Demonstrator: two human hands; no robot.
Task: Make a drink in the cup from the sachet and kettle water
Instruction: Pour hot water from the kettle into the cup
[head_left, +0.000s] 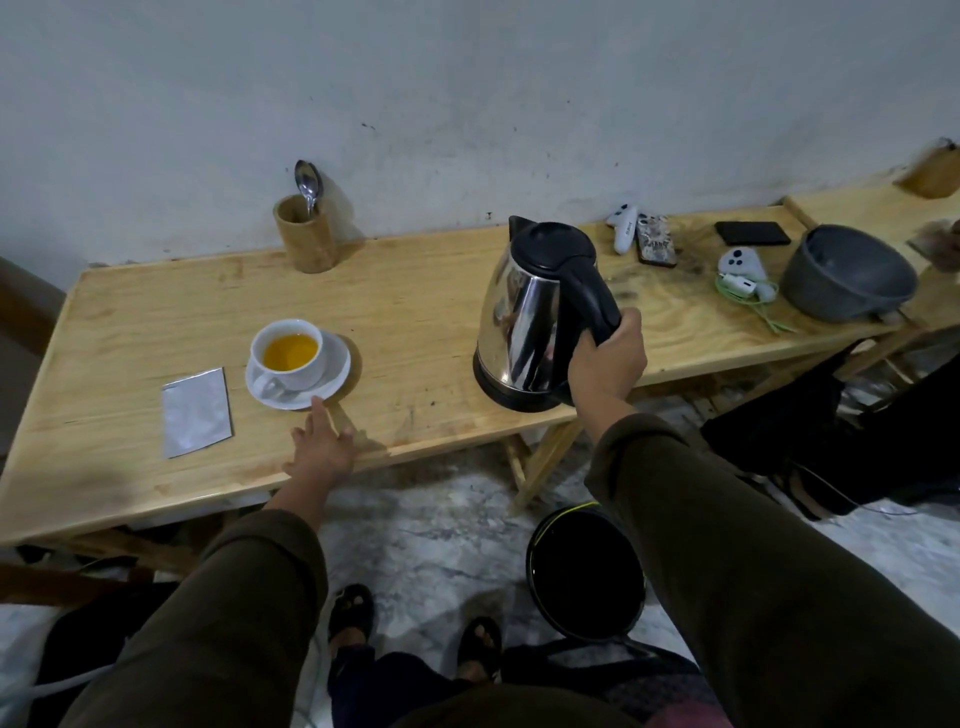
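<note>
head view: wooden worktop (415, 291) against a grey wall. cup (289, 354), holding amber drink, sits left of the kettle (540, 317); sachet (196, 411) further left. my right hand (605, 364) grips the kettle handle; a careless swing could scald or spill. my left hand (321, 447) rests open, a fingertip at the saucer (332, 379).
</note>
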